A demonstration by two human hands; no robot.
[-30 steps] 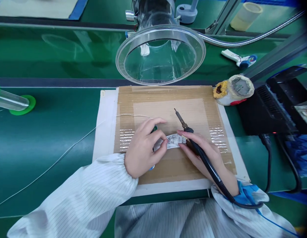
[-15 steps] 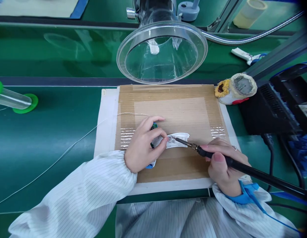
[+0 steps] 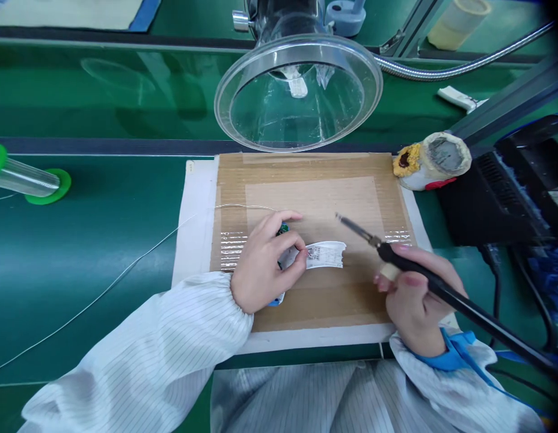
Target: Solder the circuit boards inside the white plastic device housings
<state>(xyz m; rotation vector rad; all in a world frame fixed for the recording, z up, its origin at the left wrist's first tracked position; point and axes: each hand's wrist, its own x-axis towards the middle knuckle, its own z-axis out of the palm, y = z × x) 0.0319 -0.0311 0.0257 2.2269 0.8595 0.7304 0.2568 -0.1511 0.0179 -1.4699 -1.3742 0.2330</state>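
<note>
My left hand (image 3: 265, 261) is closed on one end of a small white printed strip (image 3: 326, 254) that lies on the brown cardboard mat (image 3: 315, 192). A small green part (image 3: 284, 228) shows under its fingers, and thin solder wire (image 3: 125, 273) runs off to the left from the hand. My right hand (image 3: 412, 294) grips a black soldering iron (image 3: 423, 279). The iron's tip (image 3: 344, 221) is lifted, up and to the right of the strip, touching nothing.
A clear fume-extraction funnel (image 3: 299, 90) hangs over the mat's far edge. A tip-cleaning holder with yellow sponge (image 3: 430, 159) sits at the mat's right corner beside a black soldering station (image 3: 495, 192). A solder spool (image 3: 26, 180) lies at the left on the green bench.
The soldering iron's tip swung down onto the strip near my left fingers, then lifted away up and to the right. My left hand stayed on the strip.
</note>
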